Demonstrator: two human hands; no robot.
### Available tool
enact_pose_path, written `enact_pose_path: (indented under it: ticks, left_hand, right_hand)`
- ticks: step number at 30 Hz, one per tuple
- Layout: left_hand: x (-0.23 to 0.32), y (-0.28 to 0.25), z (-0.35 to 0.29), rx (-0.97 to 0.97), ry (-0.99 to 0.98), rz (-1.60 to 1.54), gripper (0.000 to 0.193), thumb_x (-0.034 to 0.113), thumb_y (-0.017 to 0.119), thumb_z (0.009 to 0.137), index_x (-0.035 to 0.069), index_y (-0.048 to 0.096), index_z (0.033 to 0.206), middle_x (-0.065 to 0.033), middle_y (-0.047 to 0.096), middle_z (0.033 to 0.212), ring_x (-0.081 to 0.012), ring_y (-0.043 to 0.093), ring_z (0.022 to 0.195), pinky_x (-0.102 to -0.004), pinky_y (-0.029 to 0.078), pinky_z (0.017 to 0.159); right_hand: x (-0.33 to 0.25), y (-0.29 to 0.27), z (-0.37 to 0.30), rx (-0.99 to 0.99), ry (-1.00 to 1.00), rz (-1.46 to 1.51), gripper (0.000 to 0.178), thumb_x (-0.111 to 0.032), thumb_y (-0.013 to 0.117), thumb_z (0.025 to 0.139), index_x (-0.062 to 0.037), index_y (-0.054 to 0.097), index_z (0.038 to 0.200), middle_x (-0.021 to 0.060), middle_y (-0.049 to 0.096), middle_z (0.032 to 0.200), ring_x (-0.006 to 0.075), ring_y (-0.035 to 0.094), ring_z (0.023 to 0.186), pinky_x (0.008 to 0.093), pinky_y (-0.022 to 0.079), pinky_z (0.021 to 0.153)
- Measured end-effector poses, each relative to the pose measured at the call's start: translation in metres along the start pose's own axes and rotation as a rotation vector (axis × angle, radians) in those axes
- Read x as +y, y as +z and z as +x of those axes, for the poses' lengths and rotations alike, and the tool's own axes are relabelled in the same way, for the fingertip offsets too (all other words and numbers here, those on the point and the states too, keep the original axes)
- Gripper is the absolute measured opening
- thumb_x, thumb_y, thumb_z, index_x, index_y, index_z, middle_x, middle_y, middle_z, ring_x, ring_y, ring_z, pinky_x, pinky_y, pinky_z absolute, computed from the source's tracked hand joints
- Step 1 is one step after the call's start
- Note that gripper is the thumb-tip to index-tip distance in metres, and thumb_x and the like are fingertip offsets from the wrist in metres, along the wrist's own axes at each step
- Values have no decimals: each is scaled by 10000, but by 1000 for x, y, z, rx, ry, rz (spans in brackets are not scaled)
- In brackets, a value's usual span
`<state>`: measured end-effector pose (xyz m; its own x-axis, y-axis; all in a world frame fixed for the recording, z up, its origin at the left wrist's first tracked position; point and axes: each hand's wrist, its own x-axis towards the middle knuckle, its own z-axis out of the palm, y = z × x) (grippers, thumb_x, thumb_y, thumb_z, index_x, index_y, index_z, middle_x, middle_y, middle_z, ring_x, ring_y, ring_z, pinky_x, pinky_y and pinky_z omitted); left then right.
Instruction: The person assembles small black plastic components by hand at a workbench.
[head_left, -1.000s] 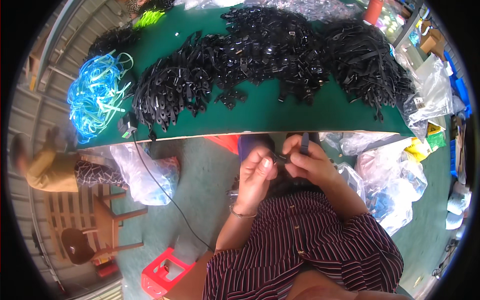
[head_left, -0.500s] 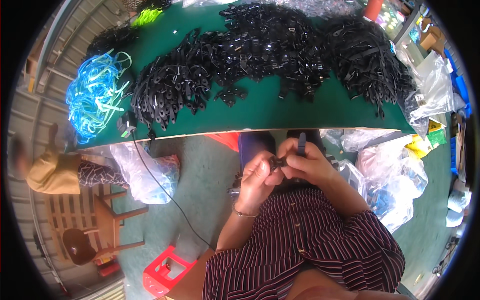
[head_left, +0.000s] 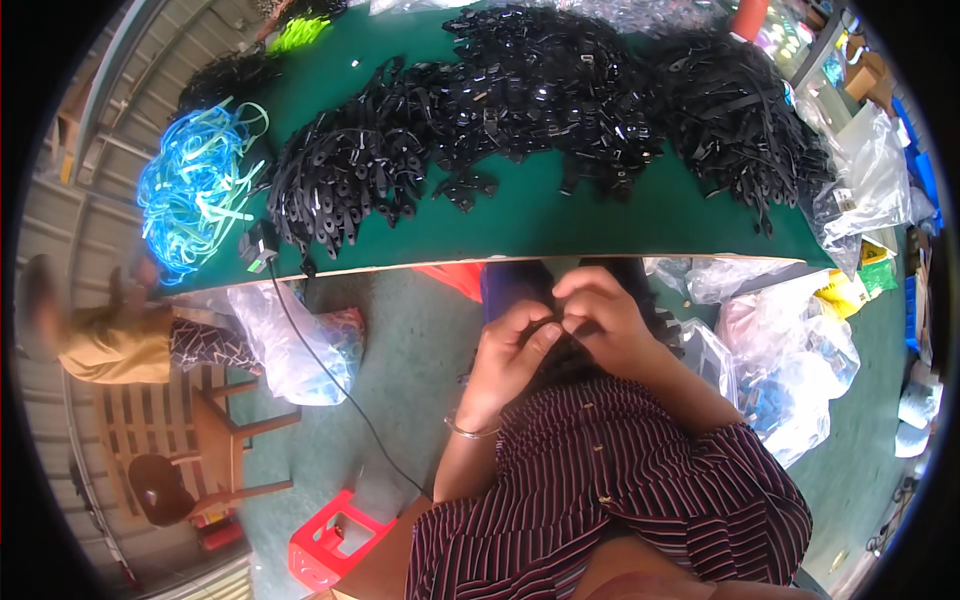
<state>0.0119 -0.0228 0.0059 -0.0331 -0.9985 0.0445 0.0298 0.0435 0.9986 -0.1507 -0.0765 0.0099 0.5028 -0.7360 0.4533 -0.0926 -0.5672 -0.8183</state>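
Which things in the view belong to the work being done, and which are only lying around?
Likely in use:
small dark piece, mostly hidden, between left grip and right grip
heaped black straps
green table

Seemingly lying about:
blue strap bundle
red stool
wooden chair
plastic bags at right

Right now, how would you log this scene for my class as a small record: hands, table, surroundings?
Left hand: fingers curled, close to the right hand; anything held is hidden
Right hand: fingers bent, grip unclear
Hands' place: between table and striped top
Table surface: green; black strap pieces heaped, blue straps tangled at left
Lower left: red stool
Right side: clear plastic bags
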Motion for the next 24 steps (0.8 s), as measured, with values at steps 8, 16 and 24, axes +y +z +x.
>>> enact_pose_path:
  ticks: [8,16,24]
  left_hand:
    - [0,-1,1,20,170,52,113,12,566,839,1,562,951,-21,563,817,-84,538,766,-218,443,692]
    - [7,3,-3,6,-110,-428,144,89,461,900,28,536,1006,-46,561,834,-112,512,695,-224,418,626]
    - [12,10,-7,-39,-189,-796,189,202,542,813,36,452,804,-70,514,695,-136,446,587,-238,355,525]
  right_hand:
    - [-2,-12,-1,-189,164,747,129,-104,476,879,-40,537,785,72,460,1076,120,442,898,248,363,748]
    - [-1,0,3,-90,185,488,110,-57,509,840,-16,540,938,73,478,966,125,502,803,242,408,698]
    - [-8,4,-4,-36,154,530,179,-19,632,731,-15,558,894,89,491,939,181,507,866,302,415,747]
